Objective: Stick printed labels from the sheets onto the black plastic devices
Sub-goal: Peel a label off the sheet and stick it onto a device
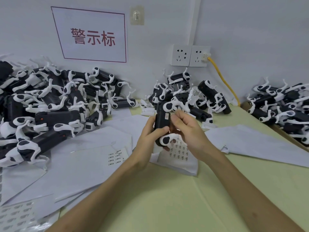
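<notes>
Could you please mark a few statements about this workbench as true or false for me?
1. The left hand and the right hand hold the same black device. True.
2. The yellow cable is plugged into the left socket. False: it goes into the right socket.
3. A small label already shows on the held device. True.
4. The wall sign has blue characters. False: its characters and border are red.
</notes>
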A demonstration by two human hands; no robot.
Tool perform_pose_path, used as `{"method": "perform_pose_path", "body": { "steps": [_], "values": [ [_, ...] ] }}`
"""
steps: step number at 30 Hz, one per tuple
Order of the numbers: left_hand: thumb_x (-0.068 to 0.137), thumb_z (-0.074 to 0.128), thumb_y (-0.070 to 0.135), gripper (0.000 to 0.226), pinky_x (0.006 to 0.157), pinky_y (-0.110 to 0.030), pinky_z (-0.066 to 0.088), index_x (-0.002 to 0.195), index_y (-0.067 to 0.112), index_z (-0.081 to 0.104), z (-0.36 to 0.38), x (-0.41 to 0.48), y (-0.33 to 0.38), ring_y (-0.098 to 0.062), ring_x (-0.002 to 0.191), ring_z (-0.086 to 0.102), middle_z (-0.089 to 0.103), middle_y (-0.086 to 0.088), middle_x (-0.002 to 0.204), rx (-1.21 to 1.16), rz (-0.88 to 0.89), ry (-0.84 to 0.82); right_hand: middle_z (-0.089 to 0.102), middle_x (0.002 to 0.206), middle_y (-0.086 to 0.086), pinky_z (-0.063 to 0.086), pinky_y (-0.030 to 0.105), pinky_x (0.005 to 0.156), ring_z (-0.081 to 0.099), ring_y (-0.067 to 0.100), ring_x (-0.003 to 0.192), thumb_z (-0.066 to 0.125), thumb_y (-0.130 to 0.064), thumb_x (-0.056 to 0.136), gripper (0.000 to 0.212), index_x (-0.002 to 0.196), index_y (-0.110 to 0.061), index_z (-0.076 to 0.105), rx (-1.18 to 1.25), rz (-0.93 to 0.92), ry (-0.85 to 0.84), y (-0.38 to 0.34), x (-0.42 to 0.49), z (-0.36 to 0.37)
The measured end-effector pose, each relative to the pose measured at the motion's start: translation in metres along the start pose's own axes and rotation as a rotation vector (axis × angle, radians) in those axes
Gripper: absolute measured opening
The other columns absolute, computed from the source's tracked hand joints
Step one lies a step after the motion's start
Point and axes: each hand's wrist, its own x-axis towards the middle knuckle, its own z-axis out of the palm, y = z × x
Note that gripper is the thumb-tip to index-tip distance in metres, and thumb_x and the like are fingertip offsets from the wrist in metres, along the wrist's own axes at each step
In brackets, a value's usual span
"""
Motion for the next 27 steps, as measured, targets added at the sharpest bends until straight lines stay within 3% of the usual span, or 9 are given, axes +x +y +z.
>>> {"method": "perform_pose_path", "body": {
  "steps": [5,11,15,17,19,21,22,24,27],
  "values": [
    [0.083,0.062,0.024,0.019,0.060,-0.038,0.058,0.096,0.022,0.076,-0.002,0.001,0.009,-0.029,0.078,0.069,0.070,-0.012,0.089,-0.121,-0.075,-0.053,0.057,0.069,0.002,0.047,0.027,0.068,0.056,0.012,0.064,0.052,-0.017,0.105,0.031,0.079,0.001,0.055,-0.069,0.085,0.152,0.003,0.008,-0.015],
    [0.081,0.066,0.041,0.026,0.056,-0.036,0.055,0.091,0.019,0.077,-0.005,0.002,0.007,-0.031,0.072,0.069,0.072,-0.017,0.085,-0.076,-0.049,-0.097,0.050,0.052,0.002,0.046,0.032,0.061,0.048,0.019,0.053,0.058,-0.009,0.095,0.040,0.056,-0.008,0.051,-0.210,0.213,0.283,0.007,0.012,-0.026],
    [0.092,0.047,0.053,0.049,0.049,-0.032,0.053,0.090,0.018,0.082,-0.013,0.006,0.006,-0.027,0.063,0.069,0.074,-0.012,0.079,-0.140,-0.099,-0.073,0.060,0.068,0.008,0.046,0.037,0.067,0.058,0.024,0.062,0.053,-0.018,0.098,0.033,0.066,-0.009,0.056,-0.288,0.147,0.348,0.001,0.010,-0.038],
    [0.091,0.045,0.065,0.063,0.043,-0.029,0.050,0.098,0.014,0.081,-0.015,0.009,0.004,-0.027,0.058,0.068,0.072,-0.015,0.075,-0.114,-0.156,-0.079,0.071,0.096,0.001,0.052,0.041,0.082,0.068,0.026,0.095,0.050,-0.034,0.102,0.030,0.086,-0.018,0.070,-0.033,0.165,0.232,-0.005,0.010,-0.044],
    [0.088,0.041,0.071,0.078,0.038,-0.027,0.046,0.097,0.002,0.077,-0.015,0.011,0.001,-0.029,0.050,0.063,0.068,-0.021,0.069,-0.073,-0.216,-0.051,0.069,0.122,-0.002,0.045,0.054,0.102,0.057,0.025,0.128,0.045,-0.047,0.101,0.037,0.111,-0.026,0.074,0.105,0.152,-0.002,-0.007,0.009,-0.049],
    [0.085,0.035,0.074,0.083,0.036,-0.025,0.042,0.094,0.000,0.071,-0.015,0.012,-0.003,-0.030,0.048,0.059,0.065,-0.024,0.068,-0.063,-0.252,-0.008,0.066,0.131,0.002,0.042,0.065,0.104,0.055,0.033,0.130,0.050,-0.043,0.101,0.033,0.121,-0.026,0.071,0.022,0.117,-0.198,-0.003,0.005,-0.051],
    [0.087,0.032,0.076,0.085,0.037,-0.025,0.040,0.097,0.000,0.069,-0.015,0.012,-0.004,-0.031,0.052,0.059,0.065,-0.027,0.072,-0.064,-0.264,0.003,0.066,0.130,0.000,0.046,0.063,0.099,0.059,0.035,0.124,0.056,-0.037,0.099,0.029,0.122,-0.025,0.069,-0.063,0.103,-0.234,-0.002,0.004,-0.053],
    [0.091,0.024,0.079,0.090,0.041,-0.025,0.039,0.109,0.002,0.067,-0.018,0.012,-0.004,-0.039,0.069,0.058,0.065,-0.035,0.087,-0.083,-0.283,0.026,0.068,0.118,-0.011,0.059,0.036,0.085,0.070,0.019,0.105,0.064,-0.025,0.096,0.025,0.121,-0.020,0.067,-0.148,0.110,-0.250,-0.005,0.001,-0.057],
    [0.095,0.019,0.077,0.090,0.050,-0.029,0.041,0.113,0.002,0.066,-0.019,0.014,-0.003,-0.046,0.076,0.059,0.063,-0.037,0.104,-0.125,-0.290,0.081,0.070,0.094,-0.021,0.051,0.013,0.062,0.071,0.003,0.079,0.069,-0.025,0.095,0.016,0.109,-0.016,0.067,-0.182,0.160,-0.235,-0.013,-0.002,-0.066]
  ]
}}
